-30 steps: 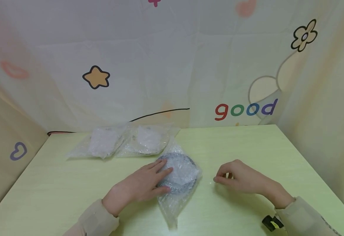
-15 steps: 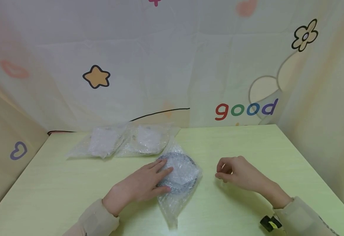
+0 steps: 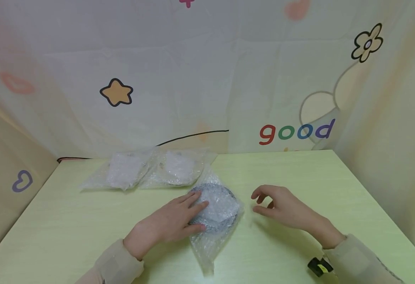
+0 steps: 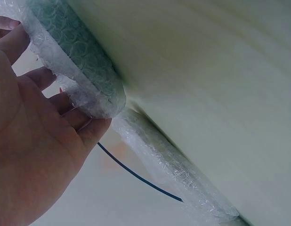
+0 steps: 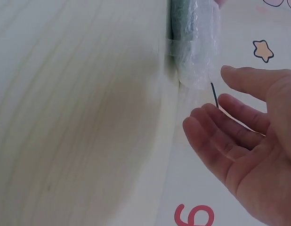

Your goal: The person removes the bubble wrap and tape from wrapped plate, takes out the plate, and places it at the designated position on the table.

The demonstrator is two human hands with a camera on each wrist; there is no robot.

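Note:
A round, dark-edged item in bubble wrap lies flat near the middle of the table, its wrap tapering to a point at the front. My left hand rests on its left side, fingers spread over the top. In the left wrist view, the fingertips of that hand touch the bubble wrap. My right hand hovers to the right of the bundle, thumb apart from the loosely bent fingers, holding nothing. The right wrist view has a strip of clear tape across the bundle's edge.
Two more bubble-wrapped bundles, a left one and a right one, lie along the table's back edge. Behind the pale table hangs a printed curtain. A small black item hangs at the right sleeve.
My right hand rose slightly, then moved left toward the bundle. Its thumb and index finger, earlier together, have come apart. The left hand and the bundles have stayed in place.

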